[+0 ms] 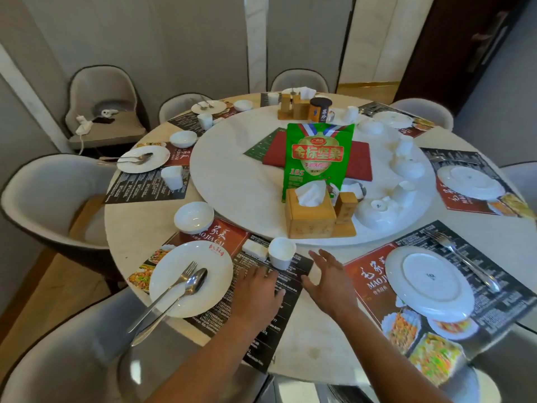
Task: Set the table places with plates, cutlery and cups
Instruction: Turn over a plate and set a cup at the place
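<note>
My left hand lies flat on the black placemat in front of me, fingers straight. My right hand hovers open just right of a white cup, holding nothing. On this mat stands a white plate with a fork and spoon lying across it, and a white bowl sits beyond it. The place to the right has an upside-down plate and a fork on its mat.
The turntable carries a green snack bag, a wooden tissue box, and several upside-down bowls and cups. Grey chairs ring the round table. Other places at left and back hold plates, bowls and cups.
</note>
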A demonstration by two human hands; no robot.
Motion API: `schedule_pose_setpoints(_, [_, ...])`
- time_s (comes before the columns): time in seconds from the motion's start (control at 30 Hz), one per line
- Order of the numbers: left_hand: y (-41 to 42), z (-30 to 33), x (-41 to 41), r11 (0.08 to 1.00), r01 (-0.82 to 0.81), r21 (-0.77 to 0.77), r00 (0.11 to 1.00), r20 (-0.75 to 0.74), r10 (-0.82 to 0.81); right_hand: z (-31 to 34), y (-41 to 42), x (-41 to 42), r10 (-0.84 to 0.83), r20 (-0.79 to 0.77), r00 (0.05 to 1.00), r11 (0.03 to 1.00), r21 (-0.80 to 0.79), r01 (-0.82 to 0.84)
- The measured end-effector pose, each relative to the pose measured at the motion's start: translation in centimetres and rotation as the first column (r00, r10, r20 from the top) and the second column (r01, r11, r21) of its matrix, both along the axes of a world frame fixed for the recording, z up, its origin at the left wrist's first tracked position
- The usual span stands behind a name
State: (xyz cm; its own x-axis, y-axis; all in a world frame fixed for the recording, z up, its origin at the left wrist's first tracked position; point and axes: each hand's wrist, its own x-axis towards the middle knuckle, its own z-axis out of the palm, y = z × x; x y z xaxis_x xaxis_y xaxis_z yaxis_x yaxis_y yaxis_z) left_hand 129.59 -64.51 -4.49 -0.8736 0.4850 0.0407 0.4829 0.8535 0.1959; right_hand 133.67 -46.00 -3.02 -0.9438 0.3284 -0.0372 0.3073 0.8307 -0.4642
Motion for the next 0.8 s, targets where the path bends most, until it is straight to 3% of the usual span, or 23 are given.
schedule_pose_setpoints(0.23, [4.2, 1.7, 3.1, 0.989, 0.136, 0.062, 0.989, -0.067, -0.132, 0.2, 1.7, 6.1, -0.089, -0.047, 0.995, 0.985, 0.145, 0.095])
schedule_pose_setpoints(0.6, [11.6, 3.7, 6.2, 0.958, 0.262, 0.113, 0.965, -0.041, -0.259, 1.7, 8.4, 11.8, -0.245, -0.098, 0.965, 0.959, 0.120, 0.256])
schedule_pose_setpoints(0.8, [17.5, 3.5, 7.8, 0.958, 0.249, 0.143, 0.968, -0.029, -0.247, 0.9, 13.5, 13.9, -0.271, -0.009, 0.962, 0.958, 0.098, 0.271])
